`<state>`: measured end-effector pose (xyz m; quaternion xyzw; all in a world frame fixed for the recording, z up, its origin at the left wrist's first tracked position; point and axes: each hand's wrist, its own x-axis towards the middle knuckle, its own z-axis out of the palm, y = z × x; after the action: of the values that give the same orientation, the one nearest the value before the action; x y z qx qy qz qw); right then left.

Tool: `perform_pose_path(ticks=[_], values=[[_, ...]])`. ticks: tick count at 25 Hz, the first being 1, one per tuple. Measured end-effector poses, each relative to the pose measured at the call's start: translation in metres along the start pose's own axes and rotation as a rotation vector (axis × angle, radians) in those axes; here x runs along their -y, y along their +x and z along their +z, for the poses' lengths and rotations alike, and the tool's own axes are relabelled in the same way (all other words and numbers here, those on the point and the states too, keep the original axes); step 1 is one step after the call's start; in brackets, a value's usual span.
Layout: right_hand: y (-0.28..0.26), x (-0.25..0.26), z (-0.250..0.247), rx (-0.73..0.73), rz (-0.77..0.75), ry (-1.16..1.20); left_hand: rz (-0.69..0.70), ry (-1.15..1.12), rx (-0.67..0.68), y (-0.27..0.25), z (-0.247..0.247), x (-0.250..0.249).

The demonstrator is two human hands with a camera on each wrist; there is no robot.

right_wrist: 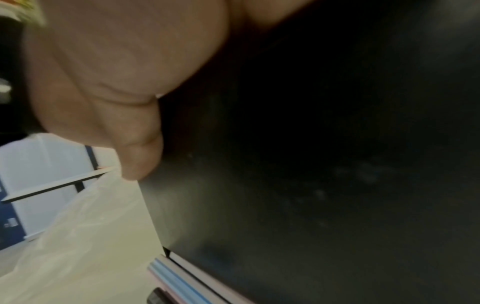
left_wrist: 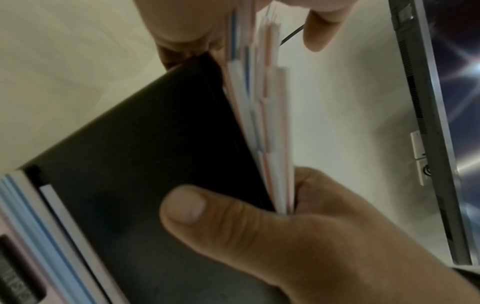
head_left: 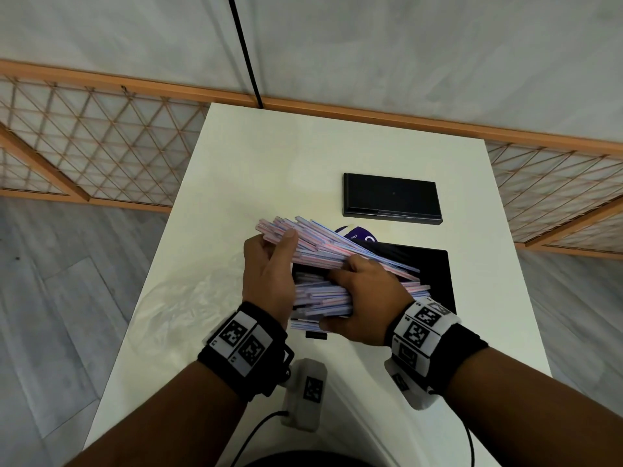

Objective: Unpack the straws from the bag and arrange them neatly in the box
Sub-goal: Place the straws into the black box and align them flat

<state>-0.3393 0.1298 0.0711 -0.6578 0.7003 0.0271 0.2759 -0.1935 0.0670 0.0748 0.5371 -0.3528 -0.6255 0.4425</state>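
Note:
A big bundle of paper-wrapped pink, blue and white straws (head_left: 323, 247) fans out above the open black box (head_left: 436, 274) on the white table (head_left: 269, 163). My left hand (head_left: 273, 261) grips the bundle's left end, thumb on top. My right hand (head_left: 357, 298) grips the bundle's middle and lower part (head_left: 320, 298) over the box. In the left wrist view the straws (left_wrist: 270, 123) are pinched between thumb (left_wrist: 187, 205) and fingers, beside the box (left_wrist: 130, 164). The right wrist view shows my palm (right_wrist: 116, 61), the dark box (right_wrist: 311, 164) and several straw ends (right_wrist: 176, 277). The empty clear bag (head_left: 188, 298) lies to the left.
The black box lid (head_left: 391, 197) lies flat farther back on the table. A purple-and-white round label (head_left: 357, 234) peeks out behind the straws. A small grey device (head_left: 306, 396) with a cable sits near the front edge. A lattice screen (head_left: 101, 146) stands behind.

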Motion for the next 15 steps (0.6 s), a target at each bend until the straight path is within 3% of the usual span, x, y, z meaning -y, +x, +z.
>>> perform_pose_path(ticks=[3, 9, 13, 15], values=[[-0.001, -0.001, -0.001, 0.013, 0.07, -0.08, 0.003, 0.032, 0.023, -0.004, 0.0, 0.002], [-0.001, 0.016, -0.009, -0.09, 0.052, -0.011, 0.029, 0.018, 0.002, -0.013, 0.006, -0.008], [0.001, 0.02, -0.008, -0.12, 0.124, -0.102, -0.011, 0.249, -0.035, 0.0, 0.009, -0.003], [-0.001, 0.014, -0.007, -0.102, 0.125, -0.112, -0.074, 0.316, 0.009, 0.003, 0.01, 0.002]])
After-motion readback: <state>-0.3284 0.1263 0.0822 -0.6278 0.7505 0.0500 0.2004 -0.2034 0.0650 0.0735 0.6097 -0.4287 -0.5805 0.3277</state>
